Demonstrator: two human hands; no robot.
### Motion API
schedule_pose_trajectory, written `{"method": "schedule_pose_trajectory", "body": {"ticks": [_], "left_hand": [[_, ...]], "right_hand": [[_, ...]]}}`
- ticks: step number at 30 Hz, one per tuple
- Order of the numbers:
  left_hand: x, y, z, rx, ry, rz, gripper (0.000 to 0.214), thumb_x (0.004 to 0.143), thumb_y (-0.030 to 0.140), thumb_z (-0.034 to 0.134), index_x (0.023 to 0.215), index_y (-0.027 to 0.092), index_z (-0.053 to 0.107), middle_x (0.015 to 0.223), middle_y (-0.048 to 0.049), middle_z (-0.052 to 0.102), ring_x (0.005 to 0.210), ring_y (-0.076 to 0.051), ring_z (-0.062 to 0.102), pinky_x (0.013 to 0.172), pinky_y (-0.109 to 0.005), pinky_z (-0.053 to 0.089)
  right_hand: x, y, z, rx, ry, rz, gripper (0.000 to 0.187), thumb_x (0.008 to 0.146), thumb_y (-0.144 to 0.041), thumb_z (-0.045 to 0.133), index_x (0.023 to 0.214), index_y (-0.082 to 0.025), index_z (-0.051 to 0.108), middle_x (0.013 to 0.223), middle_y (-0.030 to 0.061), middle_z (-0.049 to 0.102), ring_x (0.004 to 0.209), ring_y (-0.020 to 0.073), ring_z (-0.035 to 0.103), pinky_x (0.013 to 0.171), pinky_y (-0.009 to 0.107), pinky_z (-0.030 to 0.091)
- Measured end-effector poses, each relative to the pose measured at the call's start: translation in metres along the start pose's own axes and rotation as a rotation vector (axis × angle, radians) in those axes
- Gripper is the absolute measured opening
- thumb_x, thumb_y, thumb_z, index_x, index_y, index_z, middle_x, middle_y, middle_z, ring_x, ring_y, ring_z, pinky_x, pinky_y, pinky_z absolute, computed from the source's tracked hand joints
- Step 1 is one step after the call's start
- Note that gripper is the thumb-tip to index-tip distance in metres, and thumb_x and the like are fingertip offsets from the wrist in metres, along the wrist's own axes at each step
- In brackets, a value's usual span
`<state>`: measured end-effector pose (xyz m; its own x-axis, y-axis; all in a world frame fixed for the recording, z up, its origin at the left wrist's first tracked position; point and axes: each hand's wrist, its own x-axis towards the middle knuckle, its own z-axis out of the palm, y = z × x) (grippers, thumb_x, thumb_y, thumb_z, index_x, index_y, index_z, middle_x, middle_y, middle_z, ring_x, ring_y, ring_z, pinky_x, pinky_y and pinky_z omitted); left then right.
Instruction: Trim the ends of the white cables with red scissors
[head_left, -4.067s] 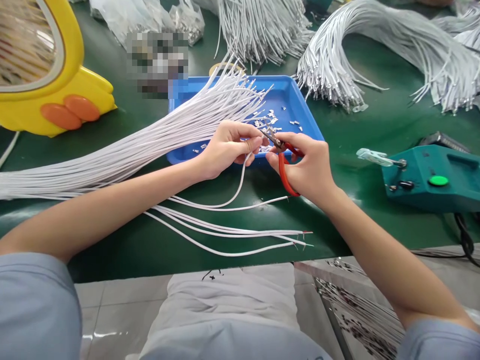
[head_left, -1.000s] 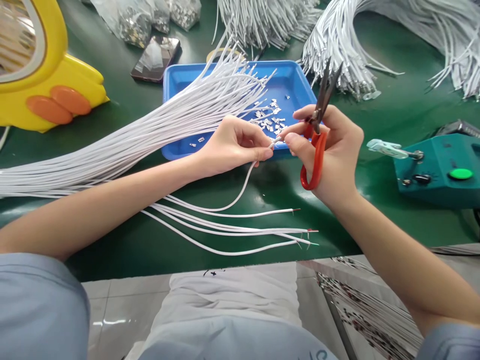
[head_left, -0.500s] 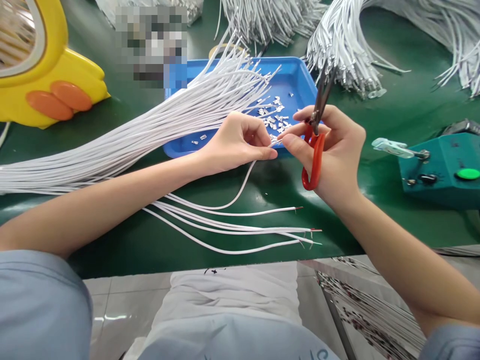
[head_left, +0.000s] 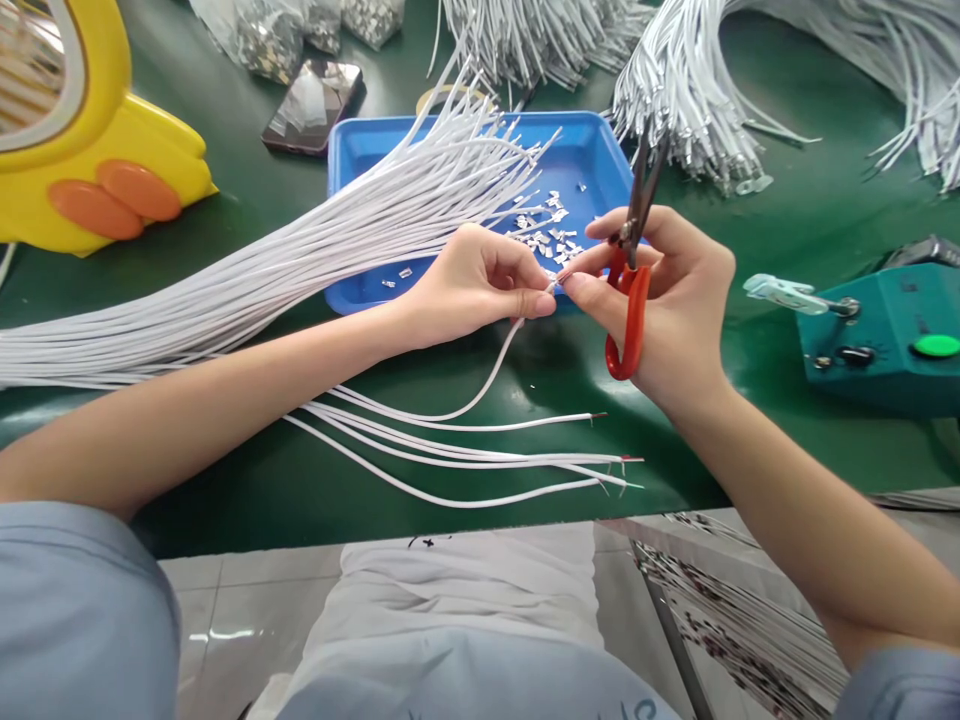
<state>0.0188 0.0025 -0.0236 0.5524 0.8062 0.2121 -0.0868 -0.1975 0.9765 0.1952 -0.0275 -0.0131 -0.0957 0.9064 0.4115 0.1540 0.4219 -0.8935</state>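
Observation:
My left hand (head_left: 487,278) is closed, pinching a white cable (head_left: 495,368) close to its end between thumb and forefinger. Red-handled scissors (head_left: 634,320) hang in my right hand (head_left: 675,310), blades pointing up and away. The thumb and a finger of that same hand meet at the tip of the cable, almost touching my left fingertips. What lies right at the pinch is too small to make out. Below my hands, several cut cables (head_left: 480,460) lie on the table with stripped ends. Behind them, a big bundle of white cables (head_left: 300,255) rests across a blue tray (head_left: 600,150).
Small metal pieces (head_left: 551,240) lie scattered in the tray. At the right stands a teal device (head_left: 885,340) with a green button. A yellow duck-shaped object (head_left: 150,130), a phone (head_left: 315,105), bags of parts (head_left: 270,40) and more cable bundles (head_left: 675,110) sit further back.
The pinched cable has shifted slightly to the right with my left fingertips, which are now closer to the right ones. The scissors have stayed nearly in place.

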Motion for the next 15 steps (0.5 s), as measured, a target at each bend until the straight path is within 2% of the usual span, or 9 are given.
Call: {"method": "schedule_pose_trajectory", "body": {"ticks": [8, 15], "left_hand": [[-0.0016, -0.0002, -0.0009, 0.003, -0.041, 0.010, 0.022, 0.072, 0.030, 0.081, 0.071, 0.011, 0.071, 0.062, -0.0014, 0.065, 0.055, -0.008, 0.060, 0.057, -0.021, 0.054], [-0.0020, -0.0018, -0.0006, -0.086, -0.083, -0.055, 0.024, 0.071, 0.032, 0.082, 0.073, 0.010, 0.072, 0.064, -0.0026, 0.067, 0.058, -0.010, 0.063, 0.060, -0.022, 0.056]], "right_hand": [[-0.0007, 0.0003, -0.0023, 0.003, -0.020, 0.019, 0.026, 0.069, -0.029, 0.081, 0.090, -0.029, 0.065, 0.073, -0.0020, 0.067, 0.068, 0.0170, 0.066, 0.061, 0.035, 0.057], [0.0014, 0.0016, -0.0026, -0.013, -0.007, 0.003, 0.026, 0.067, -0.031, 0.083, 0.087, -0.030, 0.066, 0.074, -0.0010, 0.068, 0.067, 0.0174, 0.065, 0.058, 0.034, 0.055]]}}
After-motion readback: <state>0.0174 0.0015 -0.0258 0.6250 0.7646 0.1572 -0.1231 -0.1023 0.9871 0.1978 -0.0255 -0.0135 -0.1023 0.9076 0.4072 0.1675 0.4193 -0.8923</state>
